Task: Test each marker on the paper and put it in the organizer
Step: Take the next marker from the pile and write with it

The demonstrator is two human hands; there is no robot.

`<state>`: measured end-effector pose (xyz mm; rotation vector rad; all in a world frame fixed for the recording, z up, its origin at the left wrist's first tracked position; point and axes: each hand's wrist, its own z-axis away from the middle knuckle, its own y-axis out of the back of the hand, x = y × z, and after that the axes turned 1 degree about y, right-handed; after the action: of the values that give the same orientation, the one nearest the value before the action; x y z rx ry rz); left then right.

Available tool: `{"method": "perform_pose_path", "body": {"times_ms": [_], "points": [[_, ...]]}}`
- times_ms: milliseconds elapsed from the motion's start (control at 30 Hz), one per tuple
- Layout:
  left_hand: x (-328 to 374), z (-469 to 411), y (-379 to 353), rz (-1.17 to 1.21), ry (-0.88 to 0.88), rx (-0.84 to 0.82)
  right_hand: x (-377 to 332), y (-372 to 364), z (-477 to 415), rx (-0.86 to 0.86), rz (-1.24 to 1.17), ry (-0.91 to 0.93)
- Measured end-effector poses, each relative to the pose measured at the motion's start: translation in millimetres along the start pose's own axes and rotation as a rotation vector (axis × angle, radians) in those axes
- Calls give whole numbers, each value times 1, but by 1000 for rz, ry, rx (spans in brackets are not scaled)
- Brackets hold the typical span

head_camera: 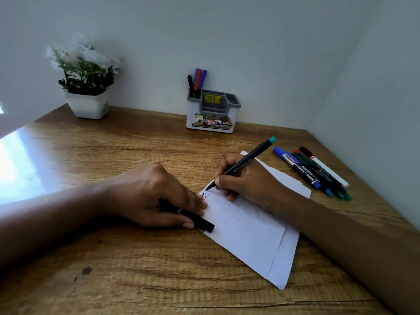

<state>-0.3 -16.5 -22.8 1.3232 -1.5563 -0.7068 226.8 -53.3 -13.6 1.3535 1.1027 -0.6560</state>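
Paper (250,233) under marker (241,165), fingers (223,178) gripping

The right hand (247,178) gripped a thin black marker with teal end (244,164), its tip touching the white paper sheet (250,228) (near small red scribbles). The left hand (156,196) held a black cap (200,221) on the paper's edge.

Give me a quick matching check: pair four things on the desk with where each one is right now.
Things:
1. teal-ended marker
2. black cap
3. loose markers
4. flower pot

Places:
A. far left corner of the desk
B. in the right hand, tip on the paper
C. on the desk right of the paper
D. under the left hand

Pairs: 1-B, 2-D, 3-C, 4-A
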Motion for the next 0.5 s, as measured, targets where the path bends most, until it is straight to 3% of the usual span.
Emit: {"method": "perform_pose_path", "body": {"times_ms": [500], "points": [[1,0,1,-2,8,-8,0,-1,-2,46,-42,-54]]}}
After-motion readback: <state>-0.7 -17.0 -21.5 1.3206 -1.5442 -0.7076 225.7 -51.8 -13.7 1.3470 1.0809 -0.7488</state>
